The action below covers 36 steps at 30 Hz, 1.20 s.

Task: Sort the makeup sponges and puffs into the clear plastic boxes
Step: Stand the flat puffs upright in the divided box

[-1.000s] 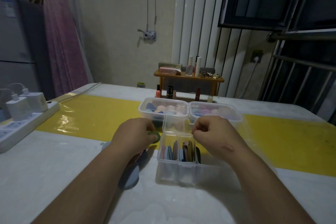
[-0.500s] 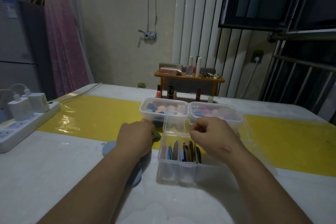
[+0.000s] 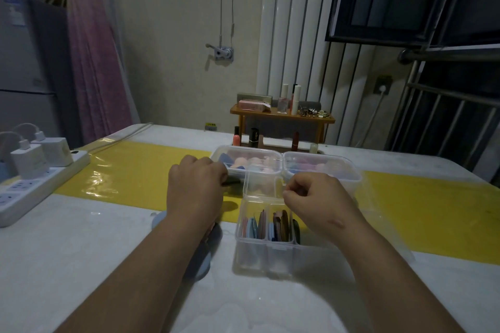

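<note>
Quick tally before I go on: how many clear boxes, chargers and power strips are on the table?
Clear plastic boxes: 3
White chargers: 2
Power strip: 1
Total: 6

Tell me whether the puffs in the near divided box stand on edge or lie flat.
On edge: the puffs stand upright, side by side, thin edges up, in compartments of the divided box.
</note>
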Tool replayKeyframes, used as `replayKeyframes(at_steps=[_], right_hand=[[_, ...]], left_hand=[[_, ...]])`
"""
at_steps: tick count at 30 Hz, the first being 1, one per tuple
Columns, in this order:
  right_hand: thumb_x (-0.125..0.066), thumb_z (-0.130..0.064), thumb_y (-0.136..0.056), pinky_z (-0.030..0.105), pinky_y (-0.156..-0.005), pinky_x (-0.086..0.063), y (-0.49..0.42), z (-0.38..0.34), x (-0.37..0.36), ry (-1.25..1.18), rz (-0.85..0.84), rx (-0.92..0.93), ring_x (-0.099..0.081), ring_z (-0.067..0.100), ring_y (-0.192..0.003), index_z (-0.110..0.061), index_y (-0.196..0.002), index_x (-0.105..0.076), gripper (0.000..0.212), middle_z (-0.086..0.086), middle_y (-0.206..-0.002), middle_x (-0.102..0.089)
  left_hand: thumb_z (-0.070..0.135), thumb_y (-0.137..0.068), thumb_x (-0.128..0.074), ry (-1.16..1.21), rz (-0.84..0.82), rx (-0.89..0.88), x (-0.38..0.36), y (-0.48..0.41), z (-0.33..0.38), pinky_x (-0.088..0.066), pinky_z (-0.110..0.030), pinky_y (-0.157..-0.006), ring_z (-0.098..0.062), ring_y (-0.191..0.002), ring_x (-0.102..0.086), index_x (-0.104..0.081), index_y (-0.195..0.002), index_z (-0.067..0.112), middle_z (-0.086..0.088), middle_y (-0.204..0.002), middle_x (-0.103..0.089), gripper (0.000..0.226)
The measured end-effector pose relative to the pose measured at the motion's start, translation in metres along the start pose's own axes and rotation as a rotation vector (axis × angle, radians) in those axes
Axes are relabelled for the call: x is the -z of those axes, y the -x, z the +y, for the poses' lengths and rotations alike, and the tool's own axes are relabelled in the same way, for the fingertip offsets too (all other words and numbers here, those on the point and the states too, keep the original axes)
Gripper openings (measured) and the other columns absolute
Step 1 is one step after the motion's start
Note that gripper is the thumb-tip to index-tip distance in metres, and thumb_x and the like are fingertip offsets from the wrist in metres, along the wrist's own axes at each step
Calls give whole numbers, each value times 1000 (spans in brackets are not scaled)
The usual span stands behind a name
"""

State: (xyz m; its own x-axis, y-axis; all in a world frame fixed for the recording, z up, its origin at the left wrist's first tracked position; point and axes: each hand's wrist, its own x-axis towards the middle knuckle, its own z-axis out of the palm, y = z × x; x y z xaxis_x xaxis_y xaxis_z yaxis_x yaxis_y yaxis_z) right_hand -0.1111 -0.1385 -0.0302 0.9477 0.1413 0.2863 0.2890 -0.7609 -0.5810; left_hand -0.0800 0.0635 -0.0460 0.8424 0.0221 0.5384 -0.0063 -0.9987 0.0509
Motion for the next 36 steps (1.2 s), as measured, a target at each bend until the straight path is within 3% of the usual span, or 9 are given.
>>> replayKeyframes(at_steps=[6, 9, 11, 15, 22, 26, 30, 32, 36], right_hand=[[-58, -26, -95, 15, -57, -37, -1, 2, -2, 0, 18, 1, -56, 5, -68, -32, -80, -61, 16, -9, -75, -60], [-57, -26, -95, 15, -56, -36, -1, 2, -2, 3, 29, 3, -55, 4, -67, -32, -79, -61, 17, -9, -73, -60], [-57, -27, -95, 15, -55, -35, -1, 1, -2, 5, 38, 3, -55, 4, -66, -32, -80, -61, 17, -9, -73, -60], [-57, -28, -95, 15, -56, -35, -1, 2, -2, -6, 55, 8, -55, 4, -68, -33, -81, -61, 16, -10, -74, -60], [-57, -24, -96, 12, -61, -41, -4, 3, -4, -95, 80, 24, -57, 2, -78, -32, -101, -62, 10, -16, -88, -60], [-56, -24, -98, 24, -76, -57, -4, 2, -5, -195, 20, 52, -61, 3, -92, -45, -112, -54, 25, -19, -109, -61], [-56, -24, -99, 29, -81, -58, -2, 0, -7, -256, -26, 98, -62, 3, -95, -49, -119, -55, 32, -18, -117, -62], [-56, -23, -98, 22, -74, -56, -2, 0, -8, -261, -7, 120, -61, 0, -86, -43, -122, -58, 31, -20, -112, -62], [-56, -21, -98, 19, -67, -48, -5, 4, -9, -272, 51, 140, -57, 1, -82, -43, -112, -63, 27, -18, -103, -63]], left_hand=[[23, -97, -49, 302, 126, 150, 5, 3, 0, -27, -29, -67, -16, -77, -43, -64, -105, 18, 2, -80, -53, 17], [25, -99, -49, 479, 155, 186, 2, 3, 1, -41, -32, -65, -16, -76, -52, -67, -106, 18, 2, -82, -58, 21], [24, -99, -50, 681, 127, 241, -1, 4, 3, -55, -41, -66, -20, -75, -60, -67, -104, 19, 1, -84, -63, 19], [21, -97, -53, 942, 75, 307, -3, 4, 6, -58, -49, -68, -19, -76, -61, -70, -98, 23, 7, -81, -64, 17], [15, -95, -58, 1154, 22, 384, 0, 5, 14, -43, -28, -57, -9, -65, -55, -70, -88, 26, 11, -78, -64, 17], [17, -94, -60, 1188, -8, 379, 2, 6, 15, -39, -24, -53, -8, -69, -56, -71, -95, 25, 9, -83, -65, 13], [15, -92, -64, 1287, 2, 264, 4, 7, 17, -42, -13, -50, -3, -65, -61, -70, -88, 29, 9, -79, -71, 15], [12, -91, -65, 1328, -13, 202, 5, 8, 18, -51, -15, -59, -1, -72, -66, -70, -84, 30, 14, -80, -73, 20], [9, -90, -66, 1291, -29, 155, 1, 7, 18, -59, -39, -79, -10, -81, -70, -73, -85, 25, 8, -82, -74, 18]])
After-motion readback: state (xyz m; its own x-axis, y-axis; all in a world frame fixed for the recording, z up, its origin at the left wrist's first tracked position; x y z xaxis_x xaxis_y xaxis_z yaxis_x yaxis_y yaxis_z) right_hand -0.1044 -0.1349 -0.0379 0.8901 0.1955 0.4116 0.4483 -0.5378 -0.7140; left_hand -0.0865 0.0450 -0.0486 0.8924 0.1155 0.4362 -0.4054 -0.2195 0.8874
